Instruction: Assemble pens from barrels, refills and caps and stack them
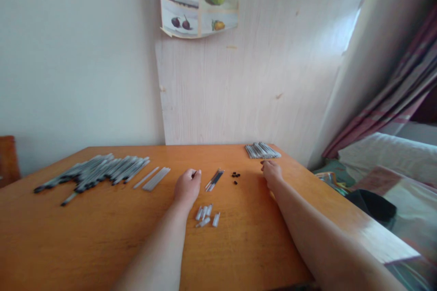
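Observation:
My left hand (187, 187) rests on the orange table (85, 236) with its fingers curled in; a small dark tip shows at the fingertips, too small to name. Just right of it lie a few thin pen refills (214, 179). Several short clear caps (206, 216) lie beside my left wrist. My right hand (271, 173) rests on the table with fingers bent, near several small black bits (235, 176); what it holds, if anything, is hidden. A bundle of pens (262, 150) lies just beyond it.
A large pile of grey pens (97, 172) spreads across the table's far left, with a few clear tubes (155, 178) beside it. A wooden panel with a fruit poster (198, 2) leans on the wall. A bed with pillows (385, 154) stands at right.

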`<state>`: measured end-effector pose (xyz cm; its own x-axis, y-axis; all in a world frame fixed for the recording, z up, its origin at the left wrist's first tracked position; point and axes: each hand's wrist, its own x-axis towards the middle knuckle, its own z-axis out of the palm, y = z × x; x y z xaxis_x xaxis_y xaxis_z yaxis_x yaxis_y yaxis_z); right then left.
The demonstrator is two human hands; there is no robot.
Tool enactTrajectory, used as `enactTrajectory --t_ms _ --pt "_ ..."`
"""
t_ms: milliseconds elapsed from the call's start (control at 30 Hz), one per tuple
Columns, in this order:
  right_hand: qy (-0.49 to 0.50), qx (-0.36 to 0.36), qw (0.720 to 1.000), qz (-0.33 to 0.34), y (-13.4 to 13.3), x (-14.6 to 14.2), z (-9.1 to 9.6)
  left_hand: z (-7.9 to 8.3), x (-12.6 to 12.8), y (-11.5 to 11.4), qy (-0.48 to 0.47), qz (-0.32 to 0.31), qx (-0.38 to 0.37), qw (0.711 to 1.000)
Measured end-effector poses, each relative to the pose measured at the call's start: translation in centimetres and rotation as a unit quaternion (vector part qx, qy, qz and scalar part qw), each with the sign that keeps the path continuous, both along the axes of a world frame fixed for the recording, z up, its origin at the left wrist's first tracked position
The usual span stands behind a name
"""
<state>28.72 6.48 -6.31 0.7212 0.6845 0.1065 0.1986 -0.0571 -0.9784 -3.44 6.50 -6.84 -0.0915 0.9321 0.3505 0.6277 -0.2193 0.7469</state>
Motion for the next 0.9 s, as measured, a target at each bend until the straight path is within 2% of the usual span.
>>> enactTrajectory --t_ms 300,433,633,900 --pt "0.096 0.023 0.994 0.035 -1.1 -2.2 0.2 -0.5 0.3 0.2 0.033 -0.040 -0.029 0.998" --pt "0.078 0.035 0.995 0.054 -1.6 -2.6 0.1 -0.3 0.6 -0.2 0.058 -0.052 -0.042 0.996" --pt "0.022 0.032 0.998 0.046 -1.6 -2.3 -0.2 -0.1 0.6 -0.4 0.087 -0.053 -0.040 0.994" --pt "-0.008 0.021 0.999 0.048 -2.0 -2.7 0.6 -0.3 0.5 -0.5 0.129 -0.052 -0.013 0.990"
